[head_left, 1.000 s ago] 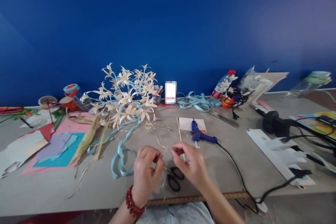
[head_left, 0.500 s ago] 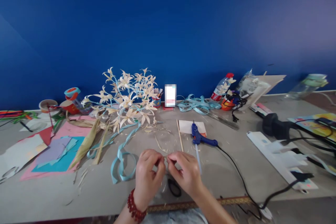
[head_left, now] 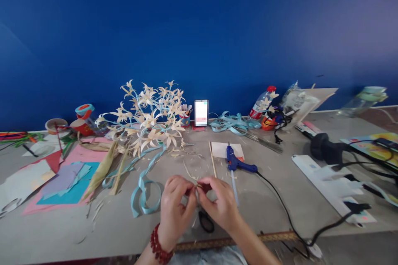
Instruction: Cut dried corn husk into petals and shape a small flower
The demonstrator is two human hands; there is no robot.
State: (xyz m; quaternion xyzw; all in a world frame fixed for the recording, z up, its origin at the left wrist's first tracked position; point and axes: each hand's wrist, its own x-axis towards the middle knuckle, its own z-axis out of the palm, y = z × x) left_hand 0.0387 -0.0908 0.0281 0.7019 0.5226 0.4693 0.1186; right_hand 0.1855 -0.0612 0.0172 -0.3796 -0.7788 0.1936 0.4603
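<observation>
My left hand [head_left: 178,201], with a red bead bracelet [head_left: 159,245] on its wrist, is closed in a pinch. Facing it, my right hand [head_left: 219,203] pinches too, and the fingertips of both meet over the table. Between them is a tiny pale bit, too small to name. Under my right hand lie dark scissor-like handles [head_left: 205,222], partly hidden. A light blue ribbon [head_left: 141,198] curls left of my left hand. Beyond my right hand rest a blue glue gun [head_left: 239,161], with a glue stick [head_left: 234,186] at its rear, and a thin wooden stick [head_left: 213,159].
Cream husk-like flowers [head_left: 152,116] on blue stems stand at the back. Coloured paper [head_left: 66,182] and a dried husk [head_left: 102,169] lie left. A white power strip [head_left: 329,194] with cables is right. A tilted bottle [head_left: 261,101] and blue ribbon coils [head_left: 228,122] sit by the wall.
My fingertips have shifted slightly, the right ones now overlapping close to the left ones. Both hands stay pinched in nearly the same place, and the things on the table have not moved.
</observation>
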